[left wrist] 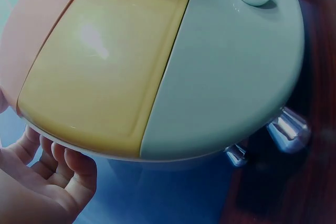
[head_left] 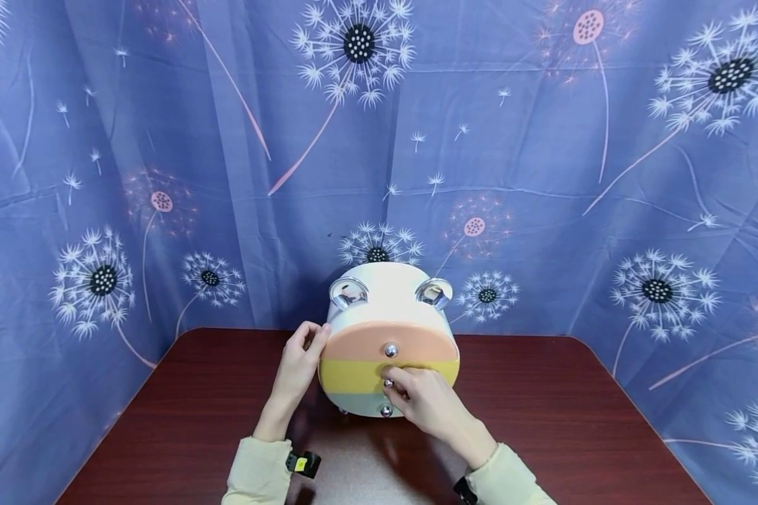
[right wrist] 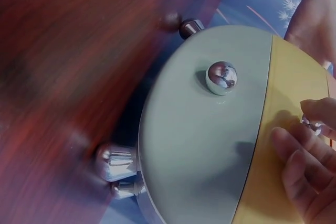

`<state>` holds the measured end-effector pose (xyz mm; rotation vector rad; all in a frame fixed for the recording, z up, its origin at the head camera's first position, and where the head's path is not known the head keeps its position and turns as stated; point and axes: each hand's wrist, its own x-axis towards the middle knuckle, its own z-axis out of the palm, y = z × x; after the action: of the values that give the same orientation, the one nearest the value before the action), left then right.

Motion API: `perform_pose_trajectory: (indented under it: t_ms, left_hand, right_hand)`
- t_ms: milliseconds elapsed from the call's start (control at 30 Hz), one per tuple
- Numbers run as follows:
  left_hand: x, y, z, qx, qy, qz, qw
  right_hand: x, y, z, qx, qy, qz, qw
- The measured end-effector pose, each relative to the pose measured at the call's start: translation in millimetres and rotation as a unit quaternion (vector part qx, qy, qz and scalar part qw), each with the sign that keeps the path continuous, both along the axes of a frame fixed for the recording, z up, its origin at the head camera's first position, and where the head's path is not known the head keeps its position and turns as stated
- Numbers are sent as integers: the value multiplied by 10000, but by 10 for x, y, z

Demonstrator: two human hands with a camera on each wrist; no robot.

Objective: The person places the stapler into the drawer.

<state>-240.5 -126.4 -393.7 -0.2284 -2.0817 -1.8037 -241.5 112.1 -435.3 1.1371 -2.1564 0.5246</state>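
A round white cabinet (head_left: pixel 390 291) shaped like an alarm clock stands on the table. Its front has three drawers: a peach one (head_left: pixel 360 341) on top, a yellow one (head_left: pixel 350 376) in the middle and a pale green one (left wrist: pixel 226 72) at the bottom, each with a round chrome knob. My right hand (head_left: pixel 432 403) pinches the yellow drawer's knob (right wrist: pixel 311 124) between thumb and fingers. The yellow front looks about level with its neighbours. My left hand (head_left: pixel 295 365) touches the cabinet's left side, its bent fingertips (left wrist: pixel 79 161) resting near the rim.
Two chrome bell shapes (head_left: pixel 349 292) sit on top of the cabinet, and chrome feet (left wrist: pixel 289 129) carry it. The dark red wooden table (head_left: pixel 543 407) reaches back to a blue curtain (head_left: pixel 499 154) with dandelion prints.
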Motion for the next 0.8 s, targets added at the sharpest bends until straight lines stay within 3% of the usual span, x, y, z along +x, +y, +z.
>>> perform_pose_trajectory:
  t_ms: [133, 400, 633, 800]
  left_hand:
    - [-1, -4, 6, -28, -23, 63, 10000]
    - [17, -28, 31, -375, -18, 211, 9991]
    - [-186, -142, -255, -232, -230, 34, 9995]
    - [-174, -256, -331, -570, -134, 176, 9981]
  right_hand:
    - [18, -4, 18, 105, -69, -43, 9999]
    - [182, 109, 128, 531, -667, -156, 9962]
    - [390, 332, 285, 370, -1250, -222, 9912]
    - [502, 506, 388, -10, -1445, -155, 9894]
